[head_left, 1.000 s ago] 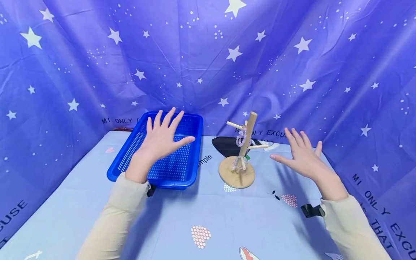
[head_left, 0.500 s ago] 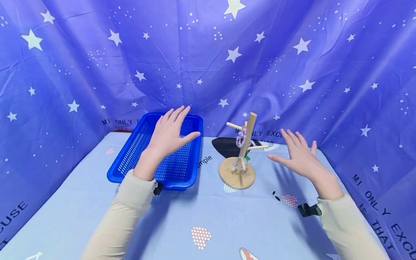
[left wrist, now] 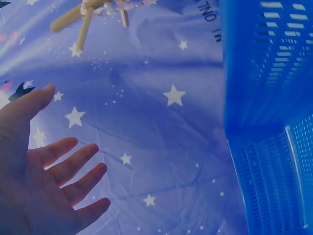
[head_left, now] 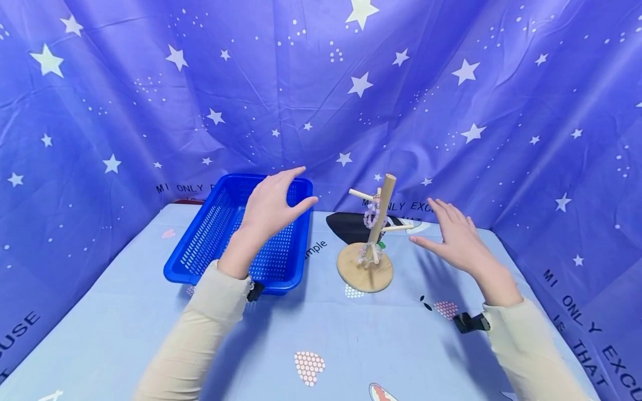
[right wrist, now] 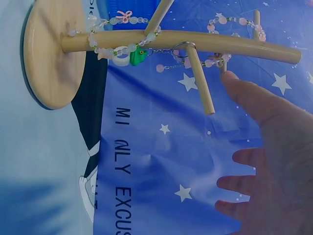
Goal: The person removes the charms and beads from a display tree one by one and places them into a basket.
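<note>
A wooden peg stand (head_left: 382,214) with a round base stands upright on the table. Beaded bracelets in pink and clear tones hang from its pegs; a lower bracelet (right wrist: 124,50) and an upper bracelet (right wrist: 239,20) show in the right wrist view, along with a green frog charm (right wrist: 139,56) on a metal ring. My left hand (head_left: 273,206) hovers over the blue basket (head_left: 296,273), fingers loosely extended and thumb apart, holding nothing. To the right of the stand, my right hand (head_left: 458,239) is in the air with fingers spread toward it, also holding nothing.
The perforated blue basket sits left of the stand, against the back. A light blue printed cloth (head_left: 321,334) covers the table. Behind and at both sides hangs a purple starry curtain (head_left: 301,83).
My left hand has moved right across the basket and turned, its fingers drawing together. My right hand has shifted slightly left toward the stand. Basket and stand have not moved.
</note>
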